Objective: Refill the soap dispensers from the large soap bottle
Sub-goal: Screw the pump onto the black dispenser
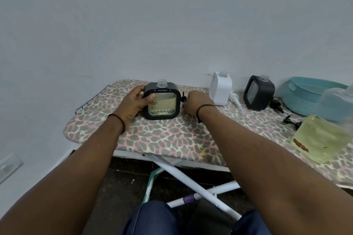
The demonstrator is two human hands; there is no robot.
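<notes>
Soap dispensers, three of them, stand uncapped along the leopard-print ironing board (168,135) that crosses the middle of the frame. Going from the left: the left hand (133,104) grips the side of a square black-framed dispenser with a clear ribbed window (162,104), thumb curled over the window's left edge and fingers wrapped behind it. Yellowish liquid shows through that window, and its clear threaded neck is open at the top. Just right of this dispenser lies a small black pump cap (183,98), and the right hand (196,102) reaches to it with fingers curled down at the cap; whether they actually pinch it cannot be told, since the back of the hand hides the fingertips. Each wrist carries a thin black band.

Further right, near the wall, stands a white square dispenser (219,90) with a white pump (234,97) lying beside its base. Next comes a dark grey square dispenser with a mesh-patterned window (258,92), a black pump (276,105) lying by it. Another black pump (292,123) lies nearer the board's front edge. At the right edge of the frame sit a teal woven basket (303,99) and, in front of it, the large clear soap bottle holding pale yellow-green liquid (322,135), blurred.
</notes>
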